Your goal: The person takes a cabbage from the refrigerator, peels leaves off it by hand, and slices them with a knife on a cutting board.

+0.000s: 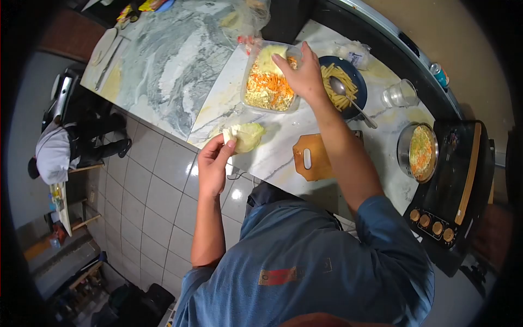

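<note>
A pale green cabbage leaf [249, 137] is pinched by its thick white end in my left hand [217, 158], above the counter's front edge. My right hand [302, 73] reaches over a clear rectangular container [243, 97], its fingers apart at a pale leaf piece [269, 59] lying inside. Shredded orange carrot [268, 82] and chopped pale bits [261, 99] fill the rest of the container. Whether the fingertips touch the leaf piece is unclear.
Right of the container are a dark plate [358, 82] of pale sticks with a spoon [353, 99], a glass [400, 94], a glass bowl [401, 153] and a stove [457, 180]. A wooden board [316, 173] lies under my right forearm. Another person [54, 150] is at far left.
</note>
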`<state>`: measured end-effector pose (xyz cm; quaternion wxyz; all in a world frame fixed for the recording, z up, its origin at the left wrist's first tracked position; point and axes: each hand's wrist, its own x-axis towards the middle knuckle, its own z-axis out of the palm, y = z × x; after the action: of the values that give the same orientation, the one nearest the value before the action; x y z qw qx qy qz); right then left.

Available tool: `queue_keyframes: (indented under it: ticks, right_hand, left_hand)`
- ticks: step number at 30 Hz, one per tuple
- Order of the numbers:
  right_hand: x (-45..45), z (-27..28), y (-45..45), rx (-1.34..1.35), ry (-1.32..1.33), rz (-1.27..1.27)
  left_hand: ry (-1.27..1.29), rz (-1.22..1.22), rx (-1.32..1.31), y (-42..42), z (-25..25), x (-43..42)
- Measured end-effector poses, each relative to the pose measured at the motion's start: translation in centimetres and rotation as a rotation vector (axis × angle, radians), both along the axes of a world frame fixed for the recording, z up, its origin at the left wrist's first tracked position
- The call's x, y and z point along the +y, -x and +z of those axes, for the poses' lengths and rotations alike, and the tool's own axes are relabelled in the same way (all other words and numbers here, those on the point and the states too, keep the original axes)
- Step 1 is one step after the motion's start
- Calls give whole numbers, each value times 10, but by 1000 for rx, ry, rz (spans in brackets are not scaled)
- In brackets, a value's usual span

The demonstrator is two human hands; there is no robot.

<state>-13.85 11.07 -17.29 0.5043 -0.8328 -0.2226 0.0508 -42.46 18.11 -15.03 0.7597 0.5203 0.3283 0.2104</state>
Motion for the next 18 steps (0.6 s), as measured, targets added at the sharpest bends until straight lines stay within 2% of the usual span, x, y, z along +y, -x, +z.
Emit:
queue_keyframes:
  ticks: [1, 2, 6, 8, 12, 14, 15, 17, 18]
  right_hand:
    - [-4, 1, 6, -129, -19, -87]
    - [-11, 1, 12, -102, -134, -91]
    - [-70, 0, 38, -175, -66, -129]
    - [-105, -18, 45, 59, -437, -128]
    - [-167, -16, 61, -45, -240, -164]
    - [-185, -8, 73, 128, -232, -43]
    - [-189, 1, 80, 130, -234, -55]
    - [-187, 19, 92, 150, -248, 205]
    - [-191, 16, 96, 266, -271, 273]
  left_hand:
    - [15, -16, 6, -4, -2, 6]
    - [32, -52, 6, -9, -5, 12]
    - [72, -194, 5, -34, -8, 25]
    - [92, -230, 5, -48, -7, 22]
    - [212, -330, -37, -68, -2, 8]
    - [271, -370, -39, -78, 0, -7]
    - [307, -383, -36, -82, 2, -18]
    - [336, -402, -35, -91, 5, -40]
    - [345, -409, -54, -96, 8, -50]
